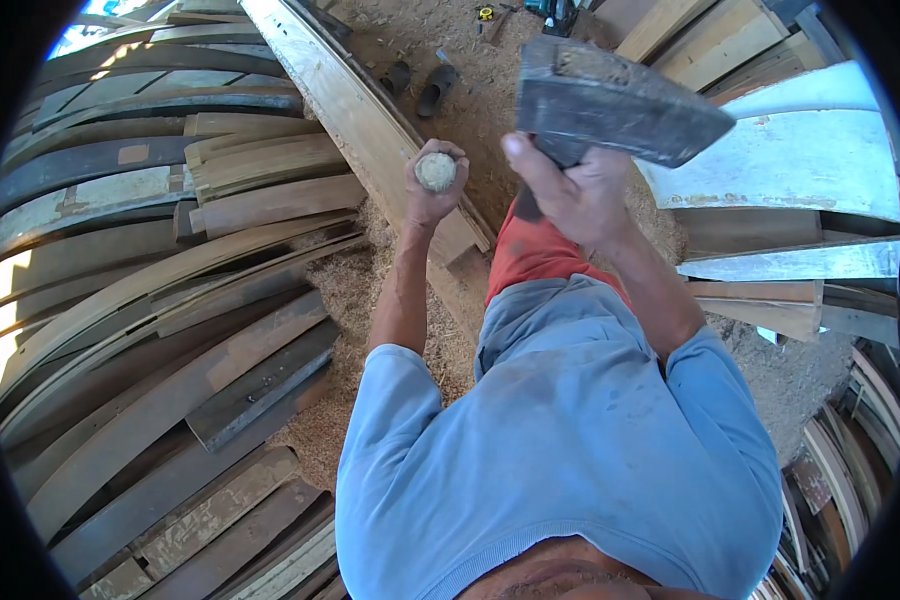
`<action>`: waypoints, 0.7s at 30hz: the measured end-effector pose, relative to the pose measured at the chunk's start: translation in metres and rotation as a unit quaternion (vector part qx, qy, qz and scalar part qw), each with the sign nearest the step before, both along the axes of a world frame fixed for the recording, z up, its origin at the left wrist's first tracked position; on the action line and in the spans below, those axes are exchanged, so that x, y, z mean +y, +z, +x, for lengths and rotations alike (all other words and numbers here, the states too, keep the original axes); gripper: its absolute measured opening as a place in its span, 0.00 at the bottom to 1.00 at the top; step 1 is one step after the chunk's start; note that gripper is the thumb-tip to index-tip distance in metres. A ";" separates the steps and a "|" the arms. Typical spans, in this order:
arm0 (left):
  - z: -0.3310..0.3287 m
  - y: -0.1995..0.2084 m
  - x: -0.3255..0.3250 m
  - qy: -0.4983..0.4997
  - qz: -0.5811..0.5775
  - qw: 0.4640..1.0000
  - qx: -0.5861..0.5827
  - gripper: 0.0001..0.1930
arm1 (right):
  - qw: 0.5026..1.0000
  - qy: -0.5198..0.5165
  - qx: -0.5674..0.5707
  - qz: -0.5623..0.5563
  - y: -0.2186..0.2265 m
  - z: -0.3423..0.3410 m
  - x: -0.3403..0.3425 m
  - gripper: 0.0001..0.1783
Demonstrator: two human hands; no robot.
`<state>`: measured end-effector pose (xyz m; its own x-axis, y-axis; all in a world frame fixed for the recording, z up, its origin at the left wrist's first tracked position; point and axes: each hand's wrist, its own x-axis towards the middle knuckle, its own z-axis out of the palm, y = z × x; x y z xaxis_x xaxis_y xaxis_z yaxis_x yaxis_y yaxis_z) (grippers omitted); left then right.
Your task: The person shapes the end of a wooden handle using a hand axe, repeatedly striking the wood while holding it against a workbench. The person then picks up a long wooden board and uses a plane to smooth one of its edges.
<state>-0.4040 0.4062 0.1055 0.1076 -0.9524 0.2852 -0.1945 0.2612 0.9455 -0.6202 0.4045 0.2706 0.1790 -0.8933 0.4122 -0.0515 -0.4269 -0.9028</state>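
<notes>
My left hand [432, 205] is closed around an upright chisel handle [436, 171], its pale, round, battered end facing up; whatever lies below the fist is hidden. It is over or beside a long light wooden plank [365, 125], which runs from the upper left toward my legs. Raised on the right, my right hand [592, 200] grips an axe by its short dark handle, thumb stretched along it. The heavy dark metal axe head [620, 105] tapers to the right and has a worn brown patch on top. Axe and chisel handle are apart.
Stacked boards [120, 240] fill the left side. More timber [750, 225], some painted white, stands at the right. Wood shavings [350, 310] cover the floor. A pair of dark sandals [436, 90], a yellow tape measure [486, 14] and a teal power tool [555, 12] lie ahead.
</notes>
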 end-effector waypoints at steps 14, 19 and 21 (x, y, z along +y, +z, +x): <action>0.011 -0.034 0.019 0.037 -0.069 0.990 -0.116 0.17 | 0.945 0.089 0.296 -0.105 -0.058 0.027 -0.012 0.15; 0.000 -0.023 0.008 0.042 -0.087 0.978 -0.186 0.16 | 0.897 0.132 0.423 0.003 -0.063 0.018 -0.021 0.14; -0.006 -0.021 0.007 0.085 -0.103 0.971 -0.198 0.16 | 0.921 0.131 0.367 0.012 -0.063 0.015 -0.011 0.15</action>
